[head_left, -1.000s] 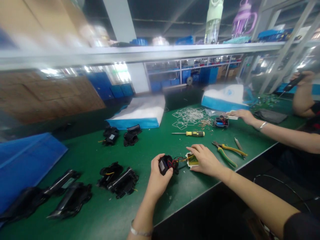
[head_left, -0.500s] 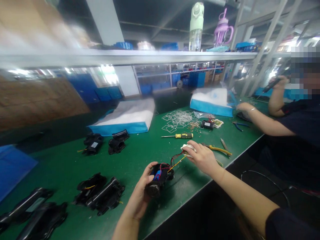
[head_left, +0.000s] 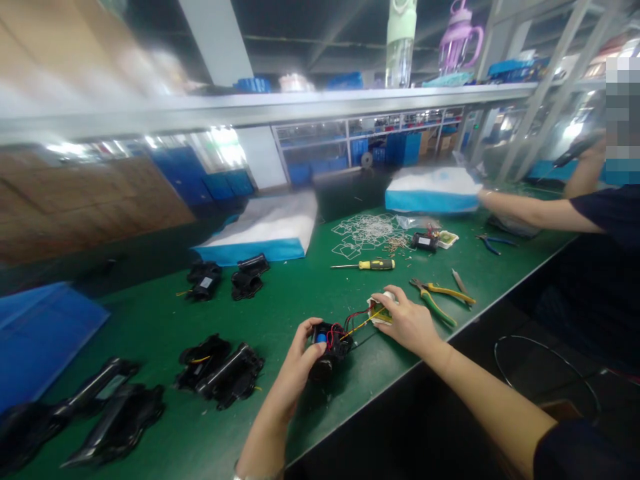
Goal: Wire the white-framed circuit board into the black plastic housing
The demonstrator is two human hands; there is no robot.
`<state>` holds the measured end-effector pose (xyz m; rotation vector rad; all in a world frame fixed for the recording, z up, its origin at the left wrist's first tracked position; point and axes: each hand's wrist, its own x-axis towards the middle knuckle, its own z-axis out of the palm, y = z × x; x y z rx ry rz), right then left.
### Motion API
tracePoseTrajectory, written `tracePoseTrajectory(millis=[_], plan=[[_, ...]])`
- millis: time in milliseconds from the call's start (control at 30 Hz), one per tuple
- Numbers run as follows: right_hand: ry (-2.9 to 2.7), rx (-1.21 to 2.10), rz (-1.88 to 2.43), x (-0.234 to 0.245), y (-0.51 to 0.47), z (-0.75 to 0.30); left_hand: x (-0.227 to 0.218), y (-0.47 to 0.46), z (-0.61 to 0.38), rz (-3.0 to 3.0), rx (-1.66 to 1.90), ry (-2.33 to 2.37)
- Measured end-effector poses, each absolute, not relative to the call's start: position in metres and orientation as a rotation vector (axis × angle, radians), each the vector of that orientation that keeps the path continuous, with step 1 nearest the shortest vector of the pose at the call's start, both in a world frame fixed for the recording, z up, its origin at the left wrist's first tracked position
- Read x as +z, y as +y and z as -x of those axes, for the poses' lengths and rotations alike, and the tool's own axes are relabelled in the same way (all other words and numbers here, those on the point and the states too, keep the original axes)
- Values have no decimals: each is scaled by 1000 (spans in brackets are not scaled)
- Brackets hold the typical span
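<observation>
Workbench was green, and the job sat near its front edge: a black housing with the left hand clamped round its sides, and a framed circuit board pinched between thumb and fingers of the right hand. Red and yellow wires ran between them. Couldn't tell if the housing touched the bench. IMO the trick was keeping the housing steady, moving the board only as far as the wires allowed, and holding it by the rim so nothing got tugged.

Counts, big stuff first: two white-and-blue packs, two drinking bottles, several black plastic shells (too overlapped for an honest number), two pliers, one yellow-and-black screwdriver, one more wired unit, one pale tube. The thin white frames and brass-coloured pins were heaped, so no count from me.
</observation>
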<state>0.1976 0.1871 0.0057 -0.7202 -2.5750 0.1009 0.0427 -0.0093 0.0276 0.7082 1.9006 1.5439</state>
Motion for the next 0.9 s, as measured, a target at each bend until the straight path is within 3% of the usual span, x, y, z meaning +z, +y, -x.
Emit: tracePoseTrajectory(millis=[367, 900], plan=[[-2476, 309, 622, -3, 185, -195, 30, -13, -48, -878, 1326, 2014], [-2334, 537, 545, -21, 180, -194, 10, -10, -47, -1344, 849, 2563]])
